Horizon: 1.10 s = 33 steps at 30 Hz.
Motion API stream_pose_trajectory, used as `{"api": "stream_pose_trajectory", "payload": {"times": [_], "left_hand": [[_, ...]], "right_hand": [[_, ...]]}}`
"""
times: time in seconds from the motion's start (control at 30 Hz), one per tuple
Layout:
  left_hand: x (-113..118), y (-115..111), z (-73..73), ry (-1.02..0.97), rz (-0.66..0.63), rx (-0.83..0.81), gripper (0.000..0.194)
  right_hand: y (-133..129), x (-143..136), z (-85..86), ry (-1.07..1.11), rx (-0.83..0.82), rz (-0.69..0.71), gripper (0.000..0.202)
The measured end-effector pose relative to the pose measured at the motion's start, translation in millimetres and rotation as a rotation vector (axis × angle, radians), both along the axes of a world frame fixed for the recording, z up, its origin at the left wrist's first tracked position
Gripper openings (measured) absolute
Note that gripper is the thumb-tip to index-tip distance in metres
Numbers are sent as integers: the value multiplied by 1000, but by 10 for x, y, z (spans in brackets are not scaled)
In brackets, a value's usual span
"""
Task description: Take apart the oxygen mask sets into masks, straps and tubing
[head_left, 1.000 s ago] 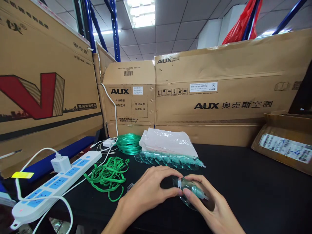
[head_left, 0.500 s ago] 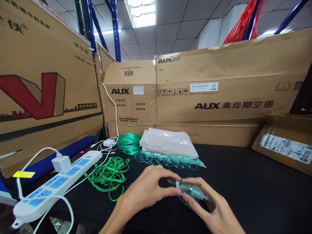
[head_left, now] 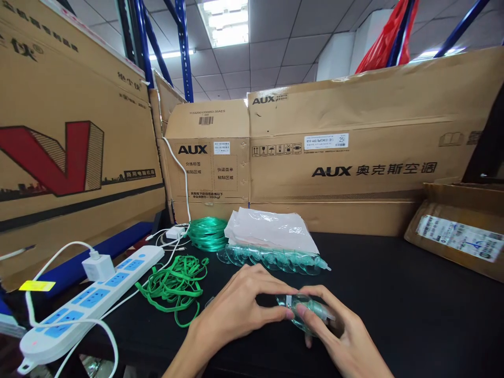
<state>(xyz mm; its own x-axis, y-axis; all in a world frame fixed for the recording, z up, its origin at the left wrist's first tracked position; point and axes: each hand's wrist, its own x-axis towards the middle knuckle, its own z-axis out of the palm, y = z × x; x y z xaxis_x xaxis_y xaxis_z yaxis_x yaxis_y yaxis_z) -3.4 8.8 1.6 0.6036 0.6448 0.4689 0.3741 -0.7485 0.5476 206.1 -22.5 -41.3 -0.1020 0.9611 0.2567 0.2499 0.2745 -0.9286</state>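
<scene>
A clear green oxygen mask (head_left: 311, 310) is held between both hands above the black table. My left hand (head_left: 252, 299) pinches its left end with thumb and fingertips, beside a pale metal nose strip (head_left: 289, 301). Around its right side, the fingers and thumb of my right hand (head_left: 334, 325) are closed, with a pale nozzle showing between them. Part of the mask is hidden by the fingers. Just beyond lies a nested row of similar green masks (head_left: 271, 257). Tangled green elastic bands (head_left: 177, 283) rest left of my left hand.
A coil of green tubing (head_left: 208, 233) and white plastic bags (head_left: 271, 231) lie behind. On the left is a white power strip (head_left: 94, 302) with loose cables. Cardboard boxes (head_left: 334, 194) wall the back; an opened carton (head_left: 464, 231) stands at the right of the black table (head_left: 425, 315).
The mask has turned slightly in my hands, and my right thumb has shifted up over it. My left hand keeps nearly the same place. The camera view has moved a little.
</scene>
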Motion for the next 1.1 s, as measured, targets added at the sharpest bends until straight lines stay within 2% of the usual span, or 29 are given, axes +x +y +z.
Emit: {"api": "stream_pose_trajectory", "payload": {"times": [0.23, 0.43, 0.6, 0.73, 0.83, 0.97, 1.1], "left_hand": [[11, 3, -52, 37, -1, 66, 40], [61, 24, -103, -19, 50, 42, 31], [-125, 50, 70, -198, 87, -112, 31], [-413, -14, 165, -139, 164, -134, 14], [-600, -90, 62, -8, 229, -121, 5], [-756, -172, -147, 202, 312, -48, 7], [-832, -217, -214, 345, 381, -32, 10]], "right_hand": [[-10, 16, -53, 10, -14, 9, 37], [9, 0, -53, -31, 10, -24, 37], [18, 5, -58, -171, 36, -64, 39], [24, 26, -81, -223, 48, -63, 39], [29, 23, -109, -244, 83, -81, 37], [20, 9, -147, -253, 96, -108, 36], [12, 10, -154, -259, 101, -108, 37]]}}
